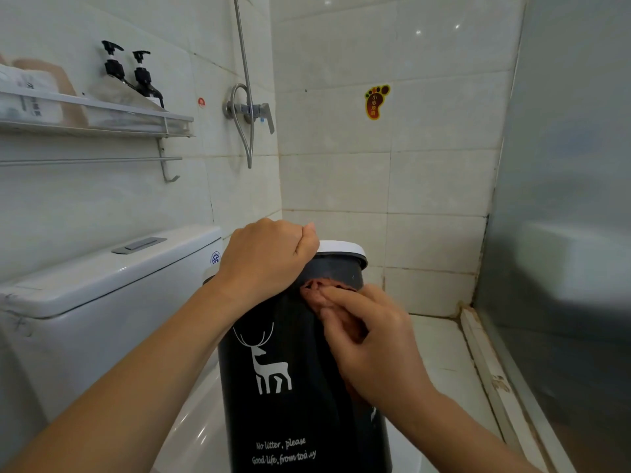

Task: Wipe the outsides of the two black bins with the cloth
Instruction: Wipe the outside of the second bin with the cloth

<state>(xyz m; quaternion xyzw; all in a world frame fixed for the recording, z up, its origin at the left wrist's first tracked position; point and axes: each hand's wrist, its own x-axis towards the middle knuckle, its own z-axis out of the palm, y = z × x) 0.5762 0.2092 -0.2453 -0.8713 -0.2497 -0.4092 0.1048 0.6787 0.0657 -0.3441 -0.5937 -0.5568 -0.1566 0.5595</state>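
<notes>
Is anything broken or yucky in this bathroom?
Yes. The door sill along the floor at right is chipped and stained, and the corner grout looks dark and grimy. The black bin looks whole.

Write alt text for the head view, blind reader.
A person's left hand grips the white rim of a black bin while the right hand presses a pink cloth against its upper side. A white toilet stands at left in a tiled bathroom.

My left hand (268,256) is curled into a fist up top, forearm coming in from 7 o'clock. My right hand (372,343) lies flatter, fingers (341,297) pointing toward 10 o'clock, pinching down.
</notes>
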